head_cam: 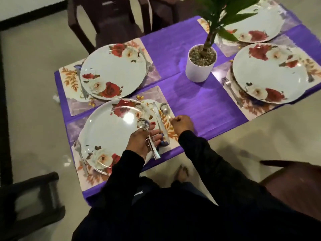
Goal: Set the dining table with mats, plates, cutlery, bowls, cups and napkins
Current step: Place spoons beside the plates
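Observation:
The near floral plate (pixel 111 131) sits on a floral mat (pixel 90 178) with a fork (pixel 79 155) at its left and a knife (pixel 159 119) at its right. My right hand (pixel 182 125) is closed on the handle of a spoon (pixel 165 109) whose bowl lies on the mat beside the knife. Over the plate's right edge, my left hand (pixel 144 143) grips a bunch of spoons (pixel 147 136). Three more floral plates (pixel 112 70), (pixel 271 73), (pixel 257 26) rest on mats across the purple tablecloth (pixel 199 101).
A white pot with a green plant (pixel 200 63) stands in the table's middle. Dark chairs are at the far side (pixel 107 20), the near left (pixel 31 202) and the near right (pixel 291 178). A bare foot (pixel 181 174) shows below the near edge.

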